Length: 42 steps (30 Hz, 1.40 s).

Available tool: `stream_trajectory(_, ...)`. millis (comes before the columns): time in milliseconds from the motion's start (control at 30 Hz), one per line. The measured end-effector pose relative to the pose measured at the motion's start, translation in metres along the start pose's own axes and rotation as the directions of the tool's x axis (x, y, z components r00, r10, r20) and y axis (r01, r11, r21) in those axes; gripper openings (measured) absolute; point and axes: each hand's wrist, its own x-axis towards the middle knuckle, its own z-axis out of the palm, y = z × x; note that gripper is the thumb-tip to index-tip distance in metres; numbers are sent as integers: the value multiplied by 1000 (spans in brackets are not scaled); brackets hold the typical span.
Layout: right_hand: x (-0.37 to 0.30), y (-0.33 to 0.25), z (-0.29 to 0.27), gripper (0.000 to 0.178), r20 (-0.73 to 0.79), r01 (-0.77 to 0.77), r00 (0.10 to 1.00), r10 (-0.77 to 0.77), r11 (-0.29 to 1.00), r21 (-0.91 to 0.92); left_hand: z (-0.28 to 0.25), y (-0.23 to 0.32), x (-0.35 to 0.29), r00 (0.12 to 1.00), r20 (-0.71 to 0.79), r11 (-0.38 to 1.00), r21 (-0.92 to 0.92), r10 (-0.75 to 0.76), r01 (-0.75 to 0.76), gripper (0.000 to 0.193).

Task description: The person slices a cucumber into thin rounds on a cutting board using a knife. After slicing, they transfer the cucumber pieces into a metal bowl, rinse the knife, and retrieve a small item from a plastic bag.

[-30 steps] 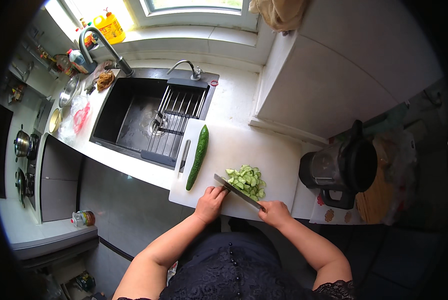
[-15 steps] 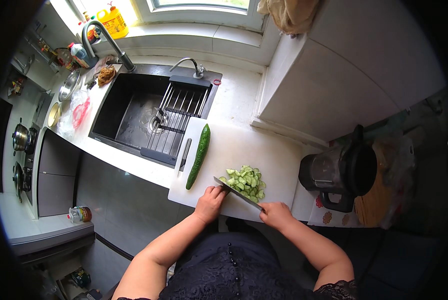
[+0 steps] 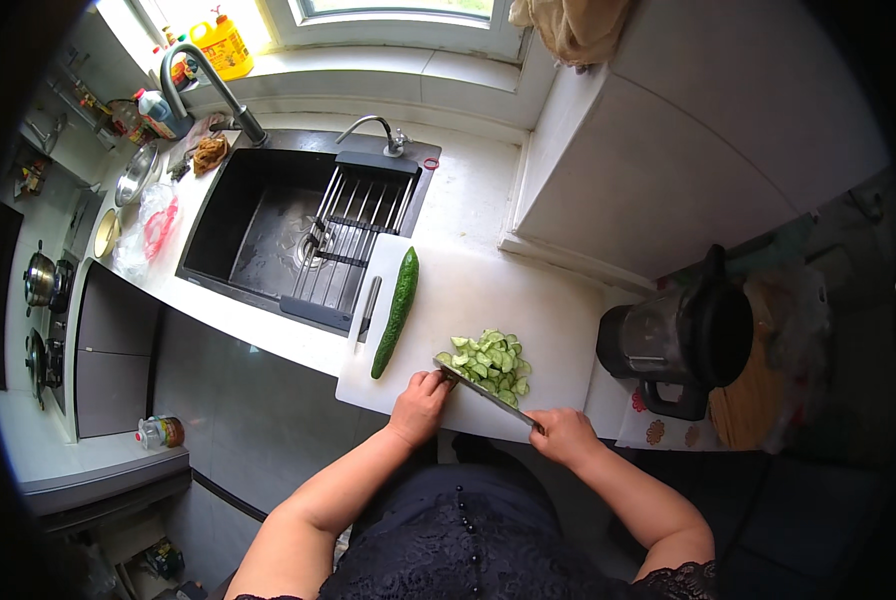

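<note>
My right hand point(image 3: 562, 435) is closed round the handle of a kitchen knife point(image 3: 492, 395). The blade slants up and left across the near part of a white cutting board point(image 3: 548, 295). My left hand point(image 3: 420, 406) rests at the board's near edge with its fingers curled against the blade's tip end; whatever lies under them is hidden. Just beyond the blade is a loose pile of sliced cucumber point(image 3: 493, 358), pale green with dark skin edges. A whole cucumber point(image 3: 397, 312) lies lengthwise on the board's left side, apart from both hands.
A dark sink point(image 3: 258, 225) with a metal drying rack point(image 3: 358, 215) adjoins the board on its far left. Right of the board stands a black blender point(image 3: 668, 345). A tall tap point(image 3: 213, 85) rises behind the sink. Thin plastic bags point(image 3: 153, 225) lie on the left counter.
My right hand has drawn the knife slightly to the right and toward me. The left hand has hardly moved. The whole cucumber and the pile of slices stay in place.
</note>
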Motion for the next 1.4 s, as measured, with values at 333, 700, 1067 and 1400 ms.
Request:
stream_trajectory(333, 27, -6, 28, 35, 94, -98, 990, 103, 994, -52, -2, 1, -1, 998, 52, 999, -27, -26, 27, 31)
stream_trajectory(700, 2, 1, 2, 32, 30, -50, 998, 50, 998, 22, -4, 5, -5, 998, 67, 998, 58, -10, 6, 33)
stream_trajectory(1067, 17, 0, 24, 35, 145, -104, 984, 101, 994, 19, -10, 8, -2, 995, 99, 999, 49, -22, 18, 40)
stream_trajectory(1400, 8, -1, 14, 32, -17, -60, 998, 61, 998, 35, -5, 11, 3, 996, 88, 1000, 24, -18, 16, 38)
